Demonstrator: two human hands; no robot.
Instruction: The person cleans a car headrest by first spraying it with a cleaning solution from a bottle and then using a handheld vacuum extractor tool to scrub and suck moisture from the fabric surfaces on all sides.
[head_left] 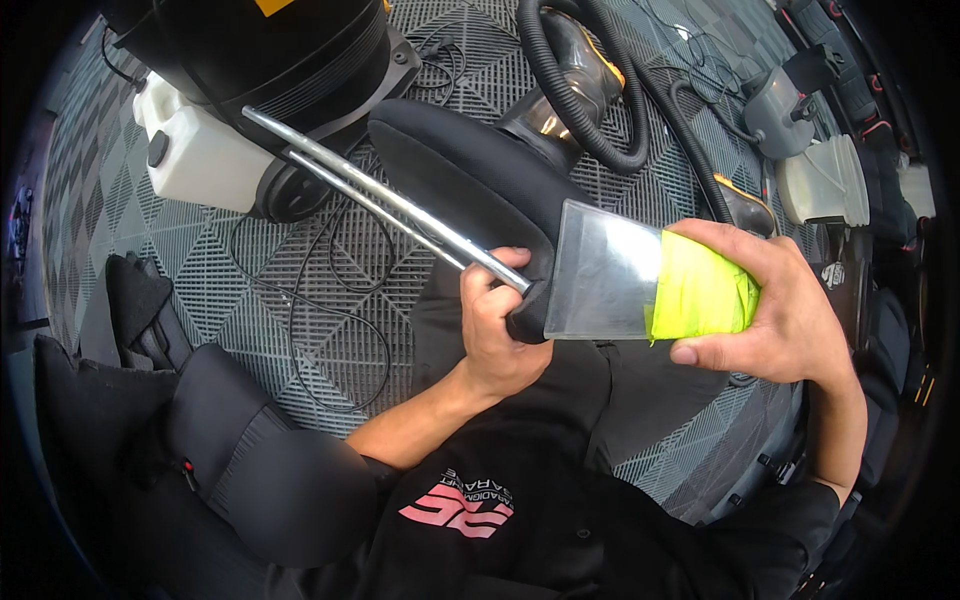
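We saw the left hand [497,330] closed around the lower edge of a black headrest [470,190], fingers curled over one of its two chrome posts [400,205], which ran up and away to the left of that hand. The right hand [775,310] gripped a clear plastic nozzle [605,280] by its neck, wrapped in yellow-green tape [700,295], thumb underneath and fingers over the top. The nozzle's wide mouth lay against the headrest's end, just right of the left hand. Beyond both hands, a black ribbed hose [570,90] looped over the grey grid floor [250,270]. Far off to the left hand's upper left stood a white canister [200,155] beside a black machine body [270,50].
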